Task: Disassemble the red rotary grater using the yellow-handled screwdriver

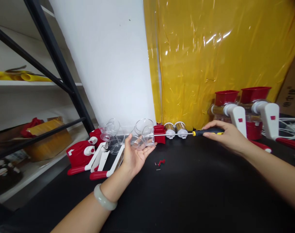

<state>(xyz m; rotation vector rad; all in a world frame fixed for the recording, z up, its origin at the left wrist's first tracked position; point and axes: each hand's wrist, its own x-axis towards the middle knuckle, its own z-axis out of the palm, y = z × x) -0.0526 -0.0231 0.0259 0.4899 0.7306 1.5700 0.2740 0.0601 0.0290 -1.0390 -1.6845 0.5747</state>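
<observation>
My left hand (135,158) is wrapped from below round a clear plastic housing (147,134), holding it above the black table. My right hand (222,132) grips the dark blue and yellow handle of a long screwdriver (176,134). Its shaft lies level and points left, with its end at the right side of the clear housing; the exact contact is too small to tell. On the table below, a small red part (162,162) lies beside a tiny metal pin (158,169).
Red bases (78,153) and white crank arms with red handles (115,161) lie at left. Behind stand metal grater drums (180,129) and a red hopper (159,134). Two assembled graters (238,116) stand at right. A black shelf frame (57,58) borders the left.
</observation>
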